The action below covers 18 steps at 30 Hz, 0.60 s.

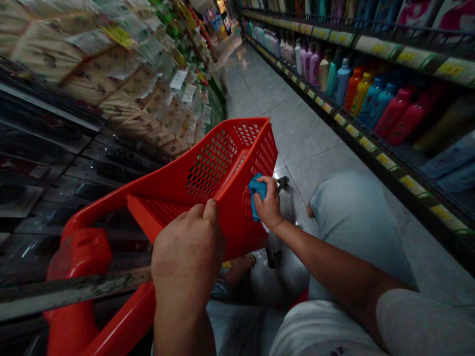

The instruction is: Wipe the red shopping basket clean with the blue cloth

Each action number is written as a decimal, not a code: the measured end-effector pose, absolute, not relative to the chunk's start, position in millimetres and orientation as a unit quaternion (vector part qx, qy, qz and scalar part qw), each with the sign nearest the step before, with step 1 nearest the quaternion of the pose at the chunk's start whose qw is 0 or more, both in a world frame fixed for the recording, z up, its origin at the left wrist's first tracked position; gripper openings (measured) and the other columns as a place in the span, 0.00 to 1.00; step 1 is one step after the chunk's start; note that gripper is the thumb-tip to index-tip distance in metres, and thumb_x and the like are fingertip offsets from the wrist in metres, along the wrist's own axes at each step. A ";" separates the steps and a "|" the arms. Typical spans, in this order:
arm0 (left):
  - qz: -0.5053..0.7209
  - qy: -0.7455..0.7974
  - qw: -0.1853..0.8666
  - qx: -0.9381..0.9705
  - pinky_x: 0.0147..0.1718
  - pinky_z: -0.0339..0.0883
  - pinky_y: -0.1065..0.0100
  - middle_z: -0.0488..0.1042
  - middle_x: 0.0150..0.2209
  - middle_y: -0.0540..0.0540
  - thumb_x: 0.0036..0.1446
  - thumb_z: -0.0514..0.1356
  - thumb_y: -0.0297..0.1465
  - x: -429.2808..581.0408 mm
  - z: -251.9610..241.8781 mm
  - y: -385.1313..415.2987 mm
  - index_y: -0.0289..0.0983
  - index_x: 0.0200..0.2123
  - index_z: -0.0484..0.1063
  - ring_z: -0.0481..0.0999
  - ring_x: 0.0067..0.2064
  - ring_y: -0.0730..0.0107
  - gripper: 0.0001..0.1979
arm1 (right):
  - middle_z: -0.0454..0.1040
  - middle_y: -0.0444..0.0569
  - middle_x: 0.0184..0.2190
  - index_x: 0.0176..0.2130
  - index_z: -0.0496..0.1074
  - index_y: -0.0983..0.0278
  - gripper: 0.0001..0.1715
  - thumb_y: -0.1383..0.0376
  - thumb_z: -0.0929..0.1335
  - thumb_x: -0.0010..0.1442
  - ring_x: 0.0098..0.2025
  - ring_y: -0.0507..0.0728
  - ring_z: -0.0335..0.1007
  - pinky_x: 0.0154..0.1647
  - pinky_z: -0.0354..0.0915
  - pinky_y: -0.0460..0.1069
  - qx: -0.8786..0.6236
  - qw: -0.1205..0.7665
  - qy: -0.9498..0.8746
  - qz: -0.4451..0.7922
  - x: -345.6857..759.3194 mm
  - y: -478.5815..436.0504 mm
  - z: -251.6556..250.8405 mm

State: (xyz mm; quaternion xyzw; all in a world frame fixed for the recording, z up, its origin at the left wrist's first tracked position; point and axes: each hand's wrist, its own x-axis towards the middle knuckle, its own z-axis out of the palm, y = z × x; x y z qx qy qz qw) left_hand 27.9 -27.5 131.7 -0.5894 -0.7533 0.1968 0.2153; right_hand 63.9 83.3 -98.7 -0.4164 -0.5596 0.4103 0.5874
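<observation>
A red plastic shopping cart (pixel 237 232) with perforated sides stands tilted across the view in front of me. My left hand (pixel 189 247) is closed over the cart's near upper rim, its knuckles toward me and its fingertips hidden. In my right hand (pixel 270 201) is a crumpled blue cloth (pixel 257 195), pressed against the outer side wall of the cart. The cart's red handle (pixel 87 252) is at the lower left. Below the basket, dark casters (pixel 273 257) touch the floor.
At right, a long shelf (pixel 371 133) holds several colourful bottles (pixel 356 91) above yellow price tags. Packaged goods (pixel 122 84) hang along the left side. Grey floor tiles (pixel 293 118) run between them. My bent knee in light jeans (pixel 356 222) is beside the cart.
</observation>
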 end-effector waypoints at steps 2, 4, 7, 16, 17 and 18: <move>0.185 -0.753 0.229 -0.589 0.27 0.56 0.63 0.79 0.31 0.44 0.66 0.49 0.27 27.5 131.5 -27.9 0.39 0.48 0.77 0.79 0.33 0.58 0.18 | 0.71 0.52 0.43 0.45 0.64 0.61 0.18 0.69 0.62 0.52 0.48 0.61 0.68 0.56 0.65 0.58 -0.478 0.582 -0.509 0.417 65.5 86.8 -123.9; 0.175 -0.748 0.242 -0.593 0.26 0.54 0.63 0.79 0.30 0.45 0.66 0.50 0.28 24.7 130.5 -28.9 0.40 0.46 0.78 0.78 0.32 0.58 0.17 | 0.71 0.51 0.40 0.44 0.62 0.60 0.18 0.69 0.61 0.51 0.45 0.60 0.67 0.53 0.66 0.59 -0.520 0.575 -0.471 0.419 66.4 90.8 -141.3; 0.158 -0.736 0.262 -0.604 0.25 0.51 0.62 0.80 0.30 0.46 0.67 0.51 0.31 17.2 127.9 -30.5 0.42 0.44 0.79 0.79 0.31 0.58 0.16 | 0.71 0.51 0.43 0.45 0.62 0.60 0.19 0.69 0.62 0.52 0.48 0.60 0.67 0.55 0.65 0.59 -0.516 0.588 -0.469 0.409 67.2 98.2 -131.1; 0.108 -0.762 0.264 -0.581 0.25 0.51 0.64 0.82 0.31 0.49 0.67 0.53 0.42 -16.4 127.4 -35.6 0.46 0.39 0.81 0.77 0.28 0.61 0.16 | 0.69 0.51 0.46 0.47 0.63 0.61 0.20 0.68 0.63 0.53 0.50 0.60 0.66 0.59 0.63 0.60 -0.493 0.629 -0.472 0.372 78.1 117.2 -121.7; 0.103 -0.774 0.247 -0.574 0.25 0.52 0.64 0.81 0.30 0.49 0.66 0.54 0.44 -21.0 129.5 -34.9 0.46 0.37 0.81 0.76 0.27 0.62 0.17 | 0.68 0.51 0.44 0.47 0.63 0.61 0.20 0.68 0.62 0.52 0.49 0.60 0.66 0.58 0.63 0.62 -0.518 0.622 -0.447 0.381 78.4 119.2 -128.8; 0.098 -0.787 0.224 -0.566 0.24 0.52 0.65 0.81 0.29 0.49 0.66 0.54 0.45 -24.7 131.6 -32.7 0.46 0.36 0.81 0.75 0.26 0.63 0.17 | 0.68 0.51 0.43 0.46 0.63 0.61 0.19 0.68 0.62 0.52 0.48 0.60 0.66 0.58 0.63 0.63 -0.534 0.619 -0.427 0.386 78.4 120.6 -132.2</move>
